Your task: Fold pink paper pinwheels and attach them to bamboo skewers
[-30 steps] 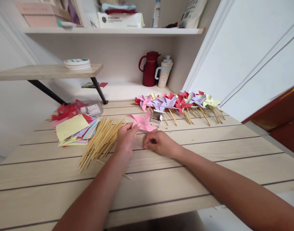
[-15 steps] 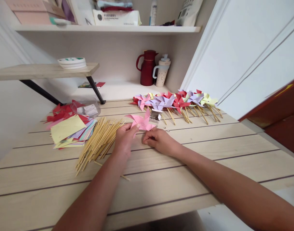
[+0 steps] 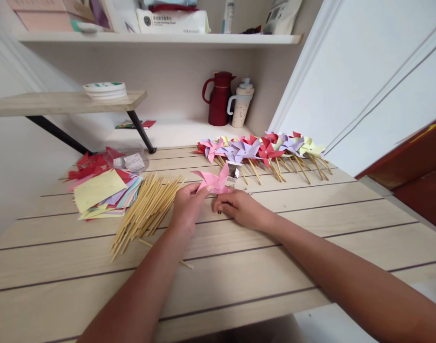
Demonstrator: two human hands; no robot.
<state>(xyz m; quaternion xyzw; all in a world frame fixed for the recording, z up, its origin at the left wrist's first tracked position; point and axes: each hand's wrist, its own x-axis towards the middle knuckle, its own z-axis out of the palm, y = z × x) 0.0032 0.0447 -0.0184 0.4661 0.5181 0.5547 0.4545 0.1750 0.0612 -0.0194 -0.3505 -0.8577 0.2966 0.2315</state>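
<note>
My left hand (image 3: 189,202) pinches a pink paper pinwheel (image 3: 215,182) between thumb and fingers, holding it just above the table. Close to its right side, my right hand (image 3: 241,207) is closed, and a small round metal thumbtack (image 3: 219,212) shows at its fingertips. The pinwheel's lower right blade comes close to the right fingers; whether they touch I cannot tell. Behind the pinwheel stands a small open box (image 3: 233,171), partly covered by it. A few loose thumbtacks (image 3: 245,189) lie beside the box.
Left of my hands lie a bundle of thin wooden sticks (image 3: 146,209), stacked coloured paper (image 3: 99,190) and red paper pinwheels (image 3: 92,164). Finished pinwheels on sticks (image 3: 264,150) line the back right. A red jug (image 3: 219,100) and a tumbler (image 3: 242,104) stand behind.
The pink pinwheel has shifted slightly right and tilted up towards my right hand. My right fingers have turned a little, and the thumbtack at their tips now shows.
</note>
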